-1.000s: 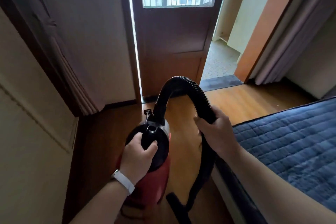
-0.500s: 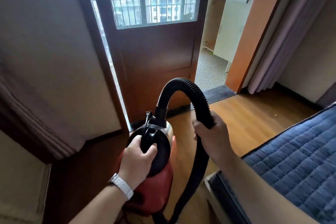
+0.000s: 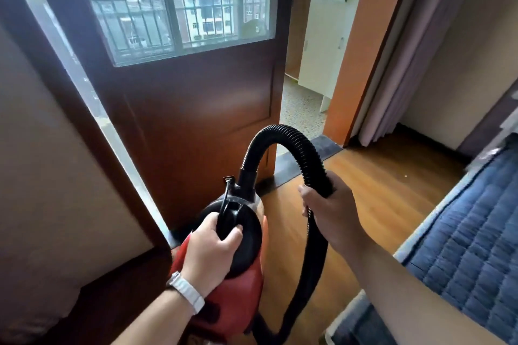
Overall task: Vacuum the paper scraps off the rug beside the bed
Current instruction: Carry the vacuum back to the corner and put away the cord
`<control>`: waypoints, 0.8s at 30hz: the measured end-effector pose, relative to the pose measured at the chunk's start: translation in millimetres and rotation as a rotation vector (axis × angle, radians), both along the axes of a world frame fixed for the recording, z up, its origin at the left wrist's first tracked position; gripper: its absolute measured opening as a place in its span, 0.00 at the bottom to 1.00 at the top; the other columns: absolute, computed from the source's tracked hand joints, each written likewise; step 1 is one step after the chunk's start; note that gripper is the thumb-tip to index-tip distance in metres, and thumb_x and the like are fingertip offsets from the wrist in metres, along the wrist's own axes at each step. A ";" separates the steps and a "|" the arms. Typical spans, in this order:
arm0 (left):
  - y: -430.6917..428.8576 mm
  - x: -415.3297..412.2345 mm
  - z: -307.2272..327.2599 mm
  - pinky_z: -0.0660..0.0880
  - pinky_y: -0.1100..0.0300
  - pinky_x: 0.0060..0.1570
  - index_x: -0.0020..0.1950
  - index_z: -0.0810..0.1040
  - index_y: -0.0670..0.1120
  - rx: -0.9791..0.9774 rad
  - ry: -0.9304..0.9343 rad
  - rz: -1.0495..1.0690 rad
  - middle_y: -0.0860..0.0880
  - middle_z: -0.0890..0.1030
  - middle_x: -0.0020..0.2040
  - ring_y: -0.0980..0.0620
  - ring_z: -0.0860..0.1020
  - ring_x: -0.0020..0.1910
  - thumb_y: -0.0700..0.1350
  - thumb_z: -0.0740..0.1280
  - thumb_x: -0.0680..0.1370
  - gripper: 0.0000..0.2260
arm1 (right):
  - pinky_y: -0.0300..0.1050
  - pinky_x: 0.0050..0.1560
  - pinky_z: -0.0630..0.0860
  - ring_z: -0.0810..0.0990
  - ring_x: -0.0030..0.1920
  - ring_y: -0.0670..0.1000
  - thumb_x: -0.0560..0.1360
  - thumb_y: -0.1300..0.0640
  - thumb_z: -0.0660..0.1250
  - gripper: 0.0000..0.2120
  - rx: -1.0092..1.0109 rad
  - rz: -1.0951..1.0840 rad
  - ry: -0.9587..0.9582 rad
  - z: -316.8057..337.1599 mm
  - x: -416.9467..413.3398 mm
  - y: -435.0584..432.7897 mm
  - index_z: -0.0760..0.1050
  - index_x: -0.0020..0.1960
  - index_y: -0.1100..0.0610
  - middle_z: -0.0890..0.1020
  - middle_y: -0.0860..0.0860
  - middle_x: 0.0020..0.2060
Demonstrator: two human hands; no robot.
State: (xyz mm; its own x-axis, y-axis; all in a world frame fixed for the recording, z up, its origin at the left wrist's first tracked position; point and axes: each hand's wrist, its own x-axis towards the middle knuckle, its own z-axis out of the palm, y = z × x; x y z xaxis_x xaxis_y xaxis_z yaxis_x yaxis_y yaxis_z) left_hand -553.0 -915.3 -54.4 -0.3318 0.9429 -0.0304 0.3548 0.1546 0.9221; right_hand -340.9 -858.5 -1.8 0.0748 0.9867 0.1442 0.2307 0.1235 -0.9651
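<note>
— So, where's the vacuum now?

— Low in the frame, left of centre: red body, black cap, carried off the floor. Its ribbed hose arches up mid-frame and drops down past the bottom edge, so I can't see the nozzle.

— What changed in the last second?

— The view lifted. The door with its window fills the upper left now, and less floor shows. The grip hasn't shifted at all. I'd say it's still carrying, not cleaning.

— And the hands?

— Left hand is clenched over the black cap by the handle. Right hand is wrapped around the hose just past the arch's peak.

— Rug? Scraps?

— Neither shows. Only bare wooden floor at centre right, and the bed with its blue quilt at lower right.
</note>
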 end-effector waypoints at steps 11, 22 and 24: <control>251.7 -25.6 7.4 0.79 0.48 0.29 0.40 0.74 0.50 -0.030 0.116 -0.382 0.50 0.80 0.31 0.50 0.79 0.27 0.49 0.70 0.73 0.07 | 0.46 0.32 0.75 0.78 0.28 0.52 0.70 0.54 0.70 0.09 0.089 -0.299 -0.056 16.2 -13.9 169.2 0.74 0.43 0.58 0.76 0.53 0.29; 427.9 52.6 4.0 0.76 0.45 0.26 0.41 0.72 0.47 0.010 0.200 -0.579 0.46 0.79 0.30 0.46 0.77 0.24 0.50 0.70 0.74 0.10 | 0.44 0.32 0.76 0.77 0.27 0.52 0.69 0.49 0.70 0.12 0.134 -0.497 0.006 -8.6 56.0 298.8 0.73 0.43 0.57 0.77 0.53 0.28; 460.4 77.1 -3.0 0.76 0.43 0.26 0.45 0.74 0.47 -0.012 0.175 -0.589 0.47 0.80 0.30 0.45 0.77 0.24 0.51 0.69 0.73 0.10 | 0.41 0.31 0.75 0.77 0.27 0.51 0.70 0.53 0.70 0.10 0.126 -0.518 0.012 -14.9 78.7 334.8 0.74 0.43 0.58 0.77 0.55 0.29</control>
State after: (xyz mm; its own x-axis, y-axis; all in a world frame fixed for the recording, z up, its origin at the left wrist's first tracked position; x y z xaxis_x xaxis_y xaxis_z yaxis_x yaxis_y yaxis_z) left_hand -475.9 -454.9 -57.5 0.2435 0.9693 -0.0342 0.5302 -0.1035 0.8416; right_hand -262.2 -523.7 -16.7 0.5502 0.7950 0.2556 0.2813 0.1118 -0.9531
